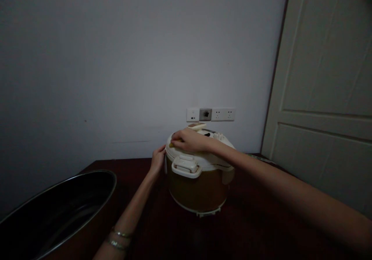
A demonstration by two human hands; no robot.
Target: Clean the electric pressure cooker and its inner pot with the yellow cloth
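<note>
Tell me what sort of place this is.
Probably a room in a home, perhaps a kitchen or dining corner. What looks like a rice cooker stands on a dark red table, with wall sockets behind it and a panelled door at the picture's right.

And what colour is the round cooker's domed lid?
The domed lid is white, in the head view.

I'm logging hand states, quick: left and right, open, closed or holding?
Left hand: at the side of the cooker; grip cannot be told.
Right hand: closed on a small yellowish thing, over the lid.
</note>
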